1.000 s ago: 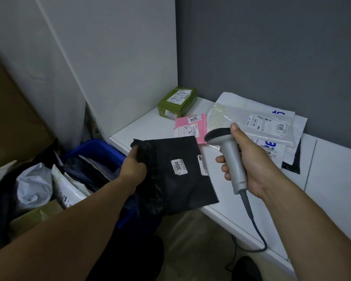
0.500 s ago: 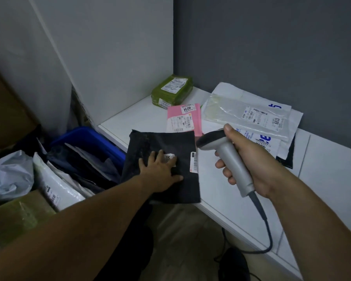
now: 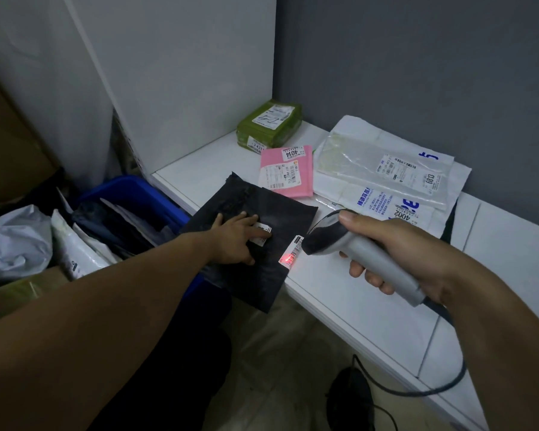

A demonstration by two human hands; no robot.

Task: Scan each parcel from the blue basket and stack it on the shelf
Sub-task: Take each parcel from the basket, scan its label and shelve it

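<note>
A flat black parcel [image 3: 274, 213] lies on the front left corner of the white shelf [image 3: 371, 306], partly overhanging its edge. My left hand [image 3: 235, 239] presses flat on it with spread fingers, covering part of a white number sticker. My right hand [image 3: 392, 247] grips a grey barcode scanner [image 3: 355, 247], whose head points at the parcel's barcode label [image 3: 291, 253]; a red light spot glows on that label. The blue basket [image 3: 131, 194] stands on the left below the shelf, filled with several bagged parcels.
On the shelf behind lie a pink parcel [image 3: 288, 172], a green parcel [image 3: 269, 124] in the corner, and stacked white and clear bags [image 3: 386, 169]. The scanner cable [image 3: 442, 384] hangs down in front of the shelf. White bags [image 3: 19, 241] and a cardboard box sit at left.
The black parcel went from held in the air to lying on the shelf under my flat left hand. The scanner head dropped closer to the label, and a red light now shows on the barcode.
</note>
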